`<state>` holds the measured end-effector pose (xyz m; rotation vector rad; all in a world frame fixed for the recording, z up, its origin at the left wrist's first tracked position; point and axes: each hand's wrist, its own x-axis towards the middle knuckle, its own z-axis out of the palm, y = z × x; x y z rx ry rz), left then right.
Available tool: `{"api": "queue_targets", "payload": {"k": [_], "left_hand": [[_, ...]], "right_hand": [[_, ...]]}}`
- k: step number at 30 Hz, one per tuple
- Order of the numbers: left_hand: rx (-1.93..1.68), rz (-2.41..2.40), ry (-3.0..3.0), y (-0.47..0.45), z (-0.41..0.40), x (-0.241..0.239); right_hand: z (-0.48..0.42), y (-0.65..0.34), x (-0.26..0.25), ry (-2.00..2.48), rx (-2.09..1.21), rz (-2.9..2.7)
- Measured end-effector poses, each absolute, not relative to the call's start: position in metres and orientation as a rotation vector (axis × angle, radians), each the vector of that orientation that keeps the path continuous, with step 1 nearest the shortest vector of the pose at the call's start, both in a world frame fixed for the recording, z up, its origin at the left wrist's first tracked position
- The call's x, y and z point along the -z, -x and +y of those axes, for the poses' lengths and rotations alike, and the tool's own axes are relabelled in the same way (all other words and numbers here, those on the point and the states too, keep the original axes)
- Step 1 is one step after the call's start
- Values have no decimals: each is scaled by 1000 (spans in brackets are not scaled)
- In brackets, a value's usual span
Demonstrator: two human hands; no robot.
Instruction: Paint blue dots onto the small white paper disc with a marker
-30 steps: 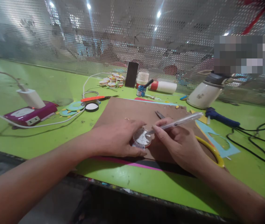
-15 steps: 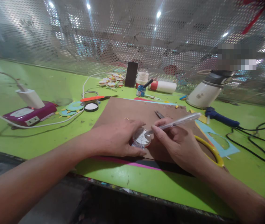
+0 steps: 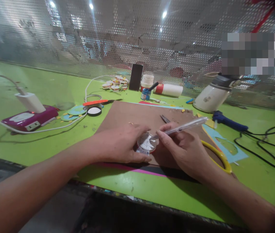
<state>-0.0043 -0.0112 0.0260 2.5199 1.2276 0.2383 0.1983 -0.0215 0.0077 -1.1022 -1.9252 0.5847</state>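
Your left hand [image 3: 120, 144] steadies a small white disc marked with dark lines [image 3: 146, 142], gripped between its thumb and fingers; your right hand [image 3: 187, 149], just beside it, grasps a clear plastic pen [image 3: 188, 126]. The disc looks light and stiff, best pinched by its rim. Beyond your hands, a small blue jar [image 3: 145, 94] bears unreadable print.
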Motion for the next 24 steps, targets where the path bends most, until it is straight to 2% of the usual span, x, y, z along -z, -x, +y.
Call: {"api": "queue_targets", "payload": {"k": [24], "left_hand": [[-238, 1233, -2521, 2, -11, -28]], "right_hand": [[-22, -198, -8, 1109, -538, -1943]]}}
